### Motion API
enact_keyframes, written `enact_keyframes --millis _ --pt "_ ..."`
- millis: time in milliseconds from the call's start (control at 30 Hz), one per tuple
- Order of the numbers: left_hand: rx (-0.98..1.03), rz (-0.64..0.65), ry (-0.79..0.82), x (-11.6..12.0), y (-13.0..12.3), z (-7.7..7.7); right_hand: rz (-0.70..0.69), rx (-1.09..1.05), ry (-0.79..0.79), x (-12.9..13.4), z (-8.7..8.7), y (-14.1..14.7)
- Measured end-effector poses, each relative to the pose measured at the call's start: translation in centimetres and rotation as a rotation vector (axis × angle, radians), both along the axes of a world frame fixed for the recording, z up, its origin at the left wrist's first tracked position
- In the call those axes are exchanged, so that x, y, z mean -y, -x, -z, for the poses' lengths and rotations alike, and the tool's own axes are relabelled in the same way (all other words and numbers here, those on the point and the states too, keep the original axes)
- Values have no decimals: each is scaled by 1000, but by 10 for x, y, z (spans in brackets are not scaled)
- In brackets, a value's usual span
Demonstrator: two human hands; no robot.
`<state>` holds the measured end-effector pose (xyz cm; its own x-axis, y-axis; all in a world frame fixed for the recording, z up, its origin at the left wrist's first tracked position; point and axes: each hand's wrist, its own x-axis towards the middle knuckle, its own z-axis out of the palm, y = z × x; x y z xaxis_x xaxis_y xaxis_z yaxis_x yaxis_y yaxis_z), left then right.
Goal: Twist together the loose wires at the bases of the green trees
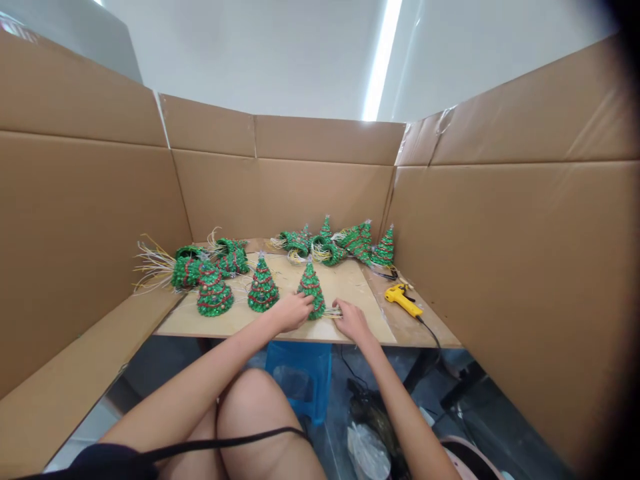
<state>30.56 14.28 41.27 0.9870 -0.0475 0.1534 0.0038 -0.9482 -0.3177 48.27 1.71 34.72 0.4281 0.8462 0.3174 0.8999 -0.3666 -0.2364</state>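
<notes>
Well, front edge of the worktop [393, 297]: how near the hands?

Right there. L hand [293, 311] and R hand [353, 321] both just inside the rim of the pale board [350, 297], forearms reaching in over that rim.

And the fingers?

L ones curled against lower side of a green cone tree [311, 288], grip uncertain from this angle. R ones fairly narrow, right beside a bunch of straw-coloured strands [333, 312] at the tree's base. Touching or not: can't tell.

Tree's exact spot?

Upright, front of board, btw both hands, near front rim.

Room either side?

R side: gap of pale board, then strip of brown wood. L side: tighter, w/ two more upright cone trees [263, 288] close by, approx in line.

Further back?

Heap of trees lying on their sides [185, 270], strands fanning out, and a mixed row along back of worktop [325, 243].

Anything in the way on R?

Yellow glue gun [403, 300] on brown wood, black cable [434, 337] trailing off over edge.

Limits all round?

Tall cardboard walls [85, 220] L, back, R. Below front edge, blue plastic stool [300, 380], plus plastic bag [367, 457] lower down on R.
</notes>
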Motion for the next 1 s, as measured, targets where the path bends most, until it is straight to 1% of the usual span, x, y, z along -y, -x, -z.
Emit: enact_keyframes --millis 133,200,267,333,367,433,467,500,533,600,667,700,733,800,867,900,933,1000 --pt "-9 -97 16 -16 11 5 -61 -28 -2 -15 2 8" --pt "-16 -143 38 -24 13 6 -54 -41 -20 -25 5 11" --pt "-32 -176 72 -30 14 5 -14 -47 -44 -34 10 14" --pt "-59 -205 118 -33 16 -2 29 -45 -63 -40 14 16" --pt "-77 -221 144 -33 19 -8 43 -40 -70 -42 16 16" --pt "-131 -263 206 -30 33 -25 53 -25 -77 -44 19 17" --pt "-165 -273 243 -27 44 -36 52 -16 -79 -44 20 16" --pt "-212 -275 300 -22 58 -47 50 -6 -81 -44 20 16" --pt "-294 -258 446 -16 74 -59 48 2 -83 -44 20 16" --pt "-412 -126 773 2 111 -80 44 16 -84 -43 20 16" --pt "-516 1 1069 28 147 -92 41 25 -83 -43 19 17" --pt "-553 18 1146 43 162 -94 41 29 -82 -43 19 18" --pt "-521 -14 1139 59 175 -93 40 33 -82 -43 18 19" --pt "-402 -170 1051 91 190 -81 39 43 -79 -43 17 20" --pt "-211 -321 1040 117 192 -62 39 56 -75 -43 16 21" --pt "-106 -370 1035 127 189 -52 39 62 -71 -43 15 22" --pt "-49 -383 1071 133 184 -42 41 67 -67 -43 15 22" --pt "146 -369 1178 137 173 -28 43 76 -59 -42 14 23"
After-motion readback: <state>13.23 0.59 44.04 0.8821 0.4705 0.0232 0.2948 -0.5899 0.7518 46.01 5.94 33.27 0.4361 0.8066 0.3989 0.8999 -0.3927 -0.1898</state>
